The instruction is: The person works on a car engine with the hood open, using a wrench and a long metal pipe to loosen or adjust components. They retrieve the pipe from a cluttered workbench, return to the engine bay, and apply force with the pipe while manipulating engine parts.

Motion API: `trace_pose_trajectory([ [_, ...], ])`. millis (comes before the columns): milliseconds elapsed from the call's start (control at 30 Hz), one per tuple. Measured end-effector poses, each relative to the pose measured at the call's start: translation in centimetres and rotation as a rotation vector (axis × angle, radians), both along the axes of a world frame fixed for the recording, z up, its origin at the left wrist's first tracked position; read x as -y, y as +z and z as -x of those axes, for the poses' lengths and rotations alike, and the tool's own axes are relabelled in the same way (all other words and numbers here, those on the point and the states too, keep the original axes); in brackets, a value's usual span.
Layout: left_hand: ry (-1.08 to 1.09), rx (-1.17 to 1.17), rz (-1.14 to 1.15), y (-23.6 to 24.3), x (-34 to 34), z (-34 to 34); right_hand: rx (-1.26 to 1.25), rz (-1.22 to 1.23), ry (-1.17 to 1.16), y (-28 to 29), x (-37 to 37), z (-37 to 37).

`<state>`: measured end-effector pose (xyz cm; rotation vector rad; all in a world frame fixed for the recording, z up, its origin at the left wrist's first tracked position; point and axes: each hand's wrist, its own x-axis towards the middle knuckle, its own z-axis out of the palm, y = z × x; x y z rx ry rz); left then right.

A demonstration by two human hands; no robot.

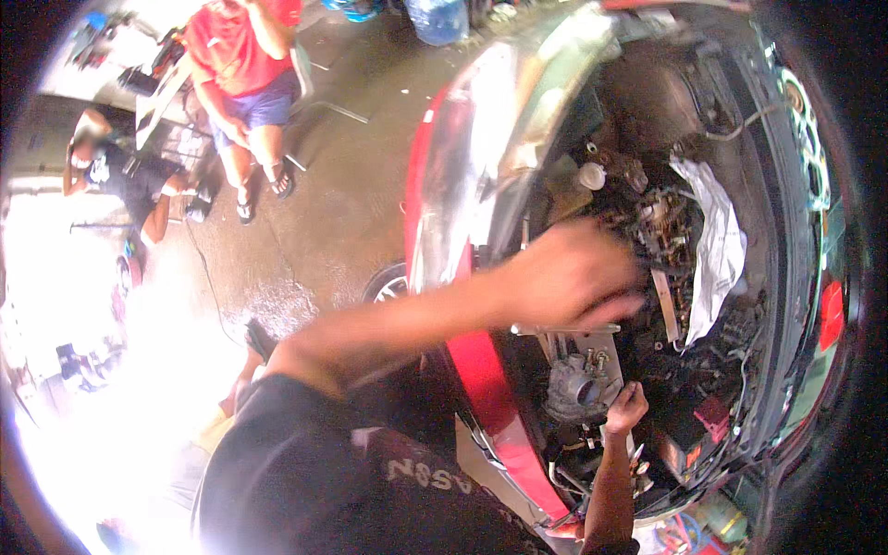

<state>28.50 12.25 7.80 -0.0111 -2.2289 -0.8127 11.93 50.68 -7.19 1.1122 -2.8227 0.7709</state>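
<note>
My left hand [583, 273] reaches across the open engine bay, smeared by motion, so its grip is not readable. Just under it lies a thin metal bar [583, 328]; whether the fingers touch it is unclear. A grey metal throttle body [573, 387] with a round bore sits below, beside a flat grey plate [606, 365]. At the plate's lower right edge, my right hand [629, 407] has its fingers closed in a pinch; what is between them is too small to make out. Exposed engine parts [668, 222] lie beyond my left hand, partly beside a crumpled white cloth [720, 250].
The red car's front body panel [486, 370] curves between me and the bay. A battery [686, 453] sits at the lower right. One seated person in a red shirt [242, 55] and another in dark clothes [134, 176] are at the far left. A car wheel [388, 285] shows below the panel.
</note>
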Motion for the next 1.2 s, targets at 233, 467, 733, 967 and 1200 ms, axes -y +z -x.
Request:
trace_pose_trajectory([
  [233, 0.305, 0.835, -0.395, -6.1, -12.6, -31.9, 0.022, -0.270, 0.018, -1.1, -0.9, 2.3],
  [467, 0.632, 1.181, -0.858, -12.8, -10.1, -47.0, -0.191, 0.010, -0.059, 8.4, 6.6, 2.1],
  [733, 0.308, 1.265, -0.906, -15.1, 0.8, -51.7, 0.043, 0.101, 0.214, 16.8, 27.0, -11.9],
  [967, 0.104, 1.244, -1.042, -16.1, 9.0, -53.9, 0.276, -0.147, 0.315, 19.8, 39.8, -20.6],
  [1200, 0.526, 1.219, -0.619, -18.2, 19.0, -48.4, 0.467, -0.199, 0.686, 14.1, 49.8, -25.1],
])
